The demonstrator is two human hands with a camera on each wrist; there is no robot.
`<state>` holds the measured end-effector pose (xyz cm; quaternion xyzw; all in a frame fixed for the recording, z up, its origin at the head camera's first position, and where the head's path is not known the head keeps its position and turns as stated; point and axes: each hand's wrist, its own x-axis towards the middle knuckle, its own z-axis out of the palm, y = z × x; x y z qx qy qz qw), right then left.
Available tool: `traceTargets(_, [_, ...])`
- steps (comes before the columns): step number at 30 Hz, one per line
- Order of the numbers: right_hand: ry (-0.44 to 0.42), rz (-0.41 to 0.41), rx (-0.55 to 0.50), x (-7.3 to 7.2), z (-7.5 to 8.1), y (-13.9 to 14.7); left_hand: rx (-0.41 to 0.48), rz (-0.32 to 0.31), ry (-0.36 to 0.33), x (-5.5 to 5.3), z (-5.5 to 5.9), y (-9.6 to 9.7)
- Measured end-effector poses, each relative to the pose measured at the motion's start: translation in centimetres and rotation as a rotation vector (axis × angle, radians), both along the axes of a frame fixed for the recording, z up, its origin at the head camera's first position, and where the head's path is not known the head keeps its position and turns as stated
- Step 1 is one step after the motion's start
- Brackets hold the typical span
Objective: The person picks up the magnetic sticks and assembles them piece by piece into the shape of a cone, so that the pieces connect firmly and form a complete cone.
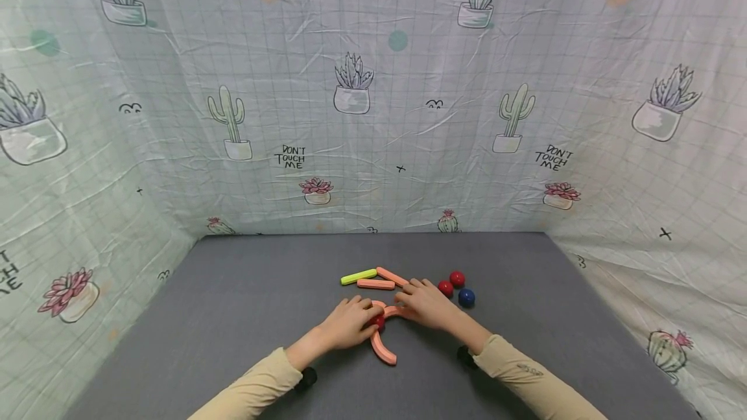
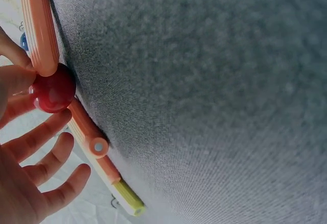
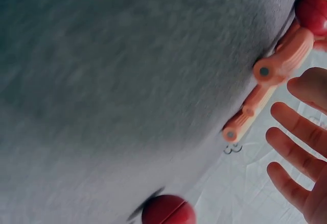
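Note:
My left hand (image 1: 350,323) pinches a red ball (image 2: 55,90) between thumb and index finger, the other fingers spread. Several curved orange rods with round magnetic-looking ends meet around this ball; one rod (image 1: 383,350) bends toward me and another (image 1: 398,311) reaches toward my right hand (image 1: 430,305). In the right wrist view, the fingers (image 3: 294,152) of that hand are apart and loosely bent, beside the end of a curved rod (image 3: 286,60), with nothing gripped between them.
Behind the hands lie a yellow-green straight rod (image 1: 358,277) and two straight orange rods (image 1: 376,284). Right of my right hand sit two red balls (image 1: 457,279) and a blue ball (image 1: 466,297). The grey tabletop (image 1: 262,290) ends at a cactus-print cloth (image 1: 373,199).

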<state>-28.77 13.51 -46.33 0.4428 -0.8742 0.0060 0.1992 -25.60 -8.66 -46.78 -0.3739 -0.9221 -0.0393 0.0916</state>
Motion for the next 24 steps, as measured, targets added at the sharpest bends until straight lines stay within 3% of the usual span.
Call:
traceTargets(8, [0.017, -0.018, -0.033, -0.4, 0.1, 2.2, 0.023, -0.071, 0.000, -0.1, -0.1, -0.6])
traceTargets(15, [0.050, -0.055, -0.058, -0.9, -0.1, 4.5, 0.000, -0.084, -0.058, -0.2, 0.0, -0.8])
traceTargets(24, [0.090, -0.141, -0.063, -1.2, -0.1, 6.0, 0.003, -0.110, -0.021, -0.1, 0.0, -1.0])
